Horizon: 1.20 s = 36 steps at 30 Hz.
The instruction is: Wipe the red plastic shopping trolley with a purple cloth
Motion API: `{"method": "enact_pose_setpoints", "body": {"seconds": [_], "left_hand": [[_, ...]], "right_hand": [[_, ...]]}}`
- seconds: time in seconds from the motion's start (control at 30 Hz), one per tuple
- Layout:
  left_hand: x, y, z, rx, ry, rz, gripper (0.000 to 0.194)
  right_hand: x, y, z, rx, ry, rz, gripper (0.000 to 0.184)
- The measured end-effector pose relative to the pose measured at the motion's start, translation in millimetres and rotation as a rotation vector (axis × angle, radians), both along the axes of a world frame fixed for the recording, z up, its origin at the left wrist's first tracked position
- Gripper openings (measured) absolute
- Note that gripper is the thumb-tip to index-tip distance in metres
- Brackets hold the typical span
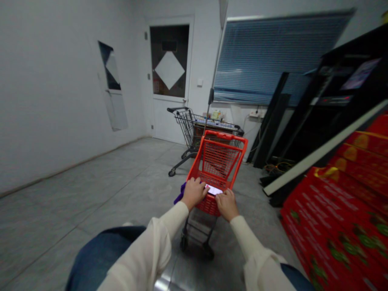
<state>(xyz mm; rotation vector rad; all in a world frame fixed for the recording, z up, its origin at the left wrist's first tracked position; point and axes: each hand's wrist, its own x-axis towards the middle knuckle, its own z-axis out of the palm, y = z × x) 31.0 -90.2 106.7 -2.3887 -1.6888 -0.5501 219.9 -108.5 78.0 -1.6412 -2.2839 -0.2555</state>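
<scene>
left hand [194, 192]: clenched on near rim of red shopping cart [209, 206]
right hand [227, 204]: clenched, same rim
far: gray wire cart [184, 125] by door [160, 117]

On my feed, the left hand [194, 193] and right hand [227, 205] sit on the near rim of a red shopping cart [218, 161] at bottom centre, a white slip [214, 190] between them, purple cloth [179, 194] beside the left. A grey wire cart [184, 125] stands behind; red cartons [333, 218] are stacked at right.
</scene>
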Motion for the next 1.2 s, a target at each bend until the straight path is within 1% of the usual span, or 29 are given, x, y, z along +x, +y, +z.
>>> {"method": "enact_pose_setpoints", "body": {"seconds": [0.07, 0.13, 0.17, 0.2, 0.27, 0.33, 0.4, 0.47, 0.53, 0.6, 0.67, 0.73, 0.87, 0.9, 0.97, 1.07, 1.13, 1.2], "left_hand": [[0, -2, -2.3, 0.022, 0.033, -0.094, 0.041], [-9, 3, -0.9, 0.011, 0.07, -0.18, 0.037], [-16, 7, 0.6, 0.001, 0.083, -0.193, 0.037], [-24, 12, 2.3, -0.007, 0.09, -0.185, 0.037], [-37, 20, 4.9, -0.002, 0.092, -0.118, 0.038], [-39, 23, 5.1, 0.008, 0.08, -0.037, 0.038], [-29, 20, 2.6, 0.012, 0.062, 0.017, 0.038], [-12, 13, -1.3, 0.011, 0.051, 0.027, 0.037], [3, 8, -4.4, 0.015, 0.046, -0.007, 0.035], [7, 6, -5.3, 0.011, 0.043, -0.048, 0.035], [0, 10, -3.9, -0.005, 0.032, -0.065, 0.035], [-15, 18, -1.5, -0.022, 0.009, -0.04, 0.035], [-46, 34, 4.4, -0.04, -0.001, 0.034, 0.037], [-51, 37, 6.0, -0.045, 0.003, 0.051, 0.036], [-58, 39, 9.2, -0.059, 0.011, 0.086, 0.034], [-54, 34, 11.1, -0.079, 0.029, 0.086, 0.033], [-42, 25, 8.7, -0.083, 0.046, 0.051, 0.034], [-27, 14, 4.3, -0.064, 0.053, 0.014, 0.035]], "right_hand": [[4, -3, 1.4, -0.014, -0.003, -0.016, 0.042], [7, -5, 3.2, -0.029, -0.002, -0.023, 0.043], [8, -6, 4.1, -0.036, 0.0, -0.022, 0.044], [8, -7, 5.0, -0.041, 0.001, -0.018, 0.044], [5, -7, 6.5, -0.045, 0.0, -0.01, 0.045], [-1, -5, 7.6, -0.048, -0.006, -0.009, 0.045], [-8, -4, 8.4, -0.053, -0.015, -0.017, 0.044], [-11, -3, 8.9, -0.06, -0.026, -0.028, 0.043], [-10, -3, 9.7, -0.055, -0.03, -0.043, 0.043], [-7, -5, 11.0, -0.049, -0.033, -0.047, 0.043], [-4, -8, 12.7, -0.054, -0.039, -0.043, 0.044], [-8, -13, 14.1, -0.065, -0.049, -0.045, 0.044], [-31, -22, 15.8, -0.046, -0.047, -0.053, 0.042], [-38, -23, 17.0, -0.041, -0.049, -0.038, 0.04], [-46, -21, 21.0, -0.054, -0.065, 0.036, 0.036], [-38, -8, 30.0, -0.071, -0.086, 0.183, 0.034], [-23, 3, 34.7, -0.034, -0.083, 0.177, 0.038], [-6, 11, 36.3, -0.044, -0.089, 0.106, 0.042]]}}
